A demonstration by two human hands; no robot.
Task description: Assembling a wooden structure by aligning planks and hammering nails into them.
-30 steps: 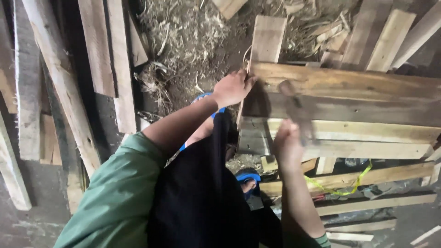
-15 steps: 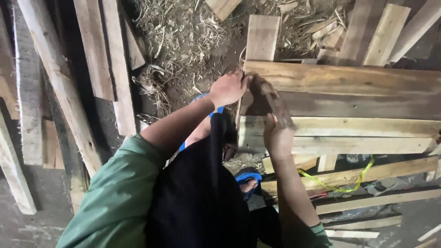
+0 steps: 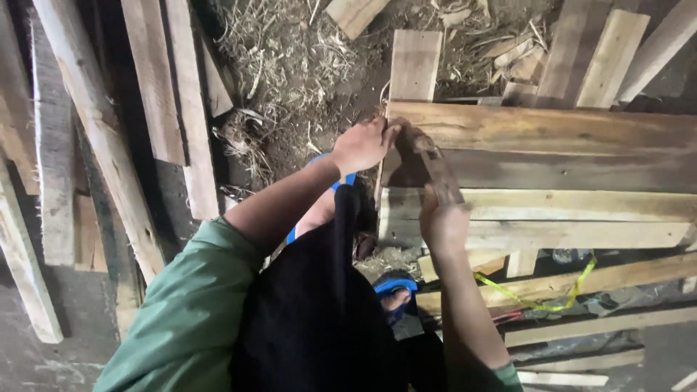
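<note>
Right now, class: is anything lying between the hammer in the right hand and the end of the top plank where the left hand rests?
Nothing visible does. The right hand holds the hammer with its head already at the plank end, right beside the left hand, whose fingers are the only thing close to it.

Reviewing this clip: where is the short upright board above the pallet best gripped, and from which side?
Probably its free far end, from above. The short board lies flat on the dirt, its near end butting the pallet's top plank, where the left hand already sits.
</note>
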